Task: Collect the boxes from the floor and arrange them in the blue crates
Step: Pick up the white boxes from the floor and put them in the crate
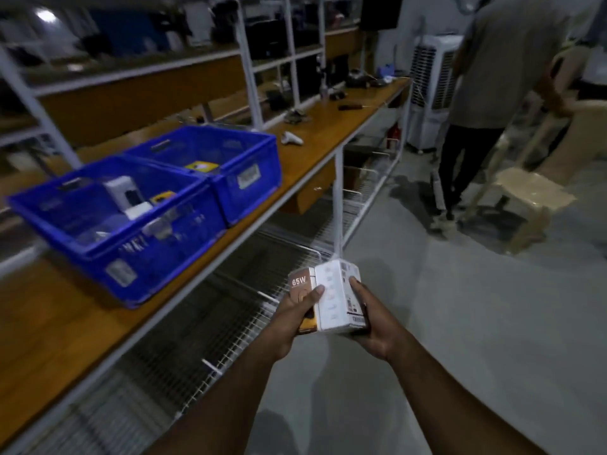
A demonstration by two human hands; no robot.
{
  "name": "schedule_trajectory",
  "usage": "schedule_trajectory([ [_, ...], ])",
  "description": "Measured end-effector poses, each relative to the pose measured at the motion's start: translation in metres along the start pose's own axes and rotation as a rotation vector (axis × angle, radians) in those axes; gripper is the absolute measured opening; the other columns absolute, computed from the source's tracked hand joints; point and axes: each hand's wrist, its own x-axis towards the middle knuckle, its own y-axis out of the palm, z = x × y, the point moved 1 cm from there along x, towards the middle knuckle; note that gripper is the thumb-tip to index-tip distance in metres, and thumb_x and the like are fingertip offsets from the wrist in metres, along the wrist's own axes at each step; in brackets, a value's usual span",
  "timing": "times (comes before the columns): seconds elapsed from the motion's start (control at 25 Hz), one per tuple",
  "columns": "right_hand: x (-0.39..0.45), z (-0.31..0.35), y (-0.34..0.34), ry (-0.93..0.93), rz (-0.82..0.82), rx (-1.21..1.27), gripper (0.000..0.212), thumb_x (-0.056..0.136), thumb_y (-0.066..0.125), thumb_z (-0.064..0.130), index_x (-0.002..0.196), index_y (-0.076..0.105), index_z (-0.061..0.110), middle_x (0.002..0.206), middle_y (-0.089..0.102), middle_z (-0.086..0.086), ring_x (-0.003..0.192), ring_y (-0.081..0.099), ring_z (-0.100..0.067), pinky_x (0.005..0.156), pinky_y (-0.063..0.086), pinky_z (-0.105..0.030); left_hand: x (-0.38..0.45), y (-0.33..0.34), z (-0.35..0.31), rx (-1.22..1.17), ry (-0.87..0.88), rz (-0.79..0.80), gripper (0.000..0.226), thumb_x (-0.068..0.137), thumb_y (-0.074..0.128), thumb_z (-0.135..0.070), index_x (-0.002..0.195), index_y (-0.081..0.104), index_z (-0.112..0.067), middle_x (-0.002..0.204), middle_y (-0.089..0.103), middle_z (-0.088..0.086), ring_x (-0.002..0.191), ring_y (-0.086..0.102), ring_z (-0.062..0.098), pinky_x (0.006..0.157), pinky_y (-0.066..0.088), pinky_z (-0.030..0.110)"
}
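Both hands hold small boxes in front of me, above the floor and the wire shelf. My left hand (295, 315) grips an orange-brown box marked 65W (300, 284). Pressed against it is a white box (338, 297), and my right hand (368, 320) grips that one from the right side and below. Two blue crates stand on the wooden bench to the left. The near crate (131, 257) holds several small white and yellow boxes. In the far crate (249, 159) lies a yellow box (201, 166).
The wooden bench (328, 133) carries small tools and a white controller (291, 138). Wire shelves (230, 290) run under it. A person (492, 77) stands at the back right beside wrapped chairs (532, 192) and an air cooler (430, 87). Grey floor (460, 323) lies to the right.
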Motion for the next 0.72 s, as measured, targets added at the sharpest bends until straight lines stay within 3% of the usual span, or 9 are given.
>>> schedule_trajectory([
  [0.08, 0.024, 0.020, 0.032, -0.003, 0.038, -0.036, 0.045, 0.094, 0.051, 0.047, 0.127, 0.063, 0.020, 0.118, 0.071, -0.011, 0.104, 0.069, -0.028, 0.092, 0.051, -0.047, 0.011, -0.026, -0.028, -0.083, 0.035, -0.066, 0.051, 0.084, 0.073, -0.039, 0.126, 0.065, -0.011, 0.117, 0.072, 0.015, 0.107, 0.070, 0.033, 0.090, 0.057, 0.048],
  [0.2, 0.058, 0.045, 0.070, 0.018, 0.168, -0.047, 0.042, 0.098, 0.044, 0.048, 0.122, 0.065, 0.020, 0.111, 0.074, -0.009, 0.092, 0.073, -0.023, 0.076, 0.057, -0.038, 0.031, -0.063, -0.056, -0.181, 0.097, -0.155, 0.053, 0.090, 0.063, -0.051, 0.130, 0.063, -0.016, 0.125, 0.068, 0.015, 0.117, 0.064, 0.035, 0.104, 0.045, 0.060],
  [0.32, 0.092, 0.068, 0.105, 0.032, 0.310, -0.085, 0.043, 0.100, 0.040, 0.048, 0.121, 0.065, 0.020, 0.117, 0.072, -0.011, 0.102, 0.071, -0.026, 0.082, 0.055, -0.042, 0.045, -0.093, -0.079, -0.242, 0.189, -0.232, 0.061, 0.088, 0.065, -0.054, 0.136, 0.057, -0.018, 0.132, 0.064, 0.016, 0.122, 0.060, 0.037, 0.107, 0.042, 0.060],
  [0.4, 0.119, 0.084, 0.130, 0.038, 0.415, -0.084, 0.044, 0.101, 0.040, 0.042, 0.131, 0.059, 0.015, 0.125, 0.067, -0.015, 0.114, 0.064, -0.033, 0.093, 0.050, -0.049, 0.050, -0.110, -0.101, -0.226, 0.257, -0.344, 0.075, 0.078, 0.076, -0.053, 0.139, 0.051, -0.017, 0.134, 0.062, 0.015, 0.121, 0.061, 0.036, 0.104, 0.045, 0.058],
  [0.48, 0.138, 0.100, 0.154, 0.083, 0.528, -0.096, 0.043, 0.101, 0.039, 0.033, 0.133, 0.056, 0.010, 0.122, 0.067, -0.018, 0.110, 0.066, -0.031, 0.089, 0.056, -0.044, 0.047, -0.121, -0.118, -0.221, 0.286, -0.489, 0.085, 0.070, 0.084, -0.048, 0.139, 0.046, -0.014, 0.134, 0.062, 0.016, 0.115, 0.065, 0.034, 0.099, 0.050, 0.058],
  [0.6, 0.165, 0.122, 0.192, 0.162, 0.654, -0.136, 0.032, 0.100, 0.038, 0.025, 0.118, 0.060, 0.010, 0.098, 0.075, -0.013, 0.084, 0.073, -0.022, 0.071, 0.060, -0.032, 0.036, -0.129, -0.146, -0.283, 0.326, -0.702, 0.060, 0.083, 0.076, -0.033, 0.130, 0.046, -0.013, 0.119, 0.069, 0.014, 0.105, 0.070, 0.031, 0.089, 0.057, 0.052],
  [0.72, 0.181, 0.126, 0.238, 0.163, 0.724, -0.201, 0.032, 0.100, 0.045, 0.028, 0.121, 0.061, 0.010, 0.101, 0.074, -0.010, 0.083, 0.072, -0.020, 0.069, 0.058, -0.032, 0.020, -0.148, -0.170, -0.323, 0.439, -0.885, 0.056, 0.086, 0.074, -0.034, 0.129, 0.049, -0.009, 0.119, 0.069, 0.015, 0.100, 0.072, 0.029, 0.078, 0.061, 0.044],
])
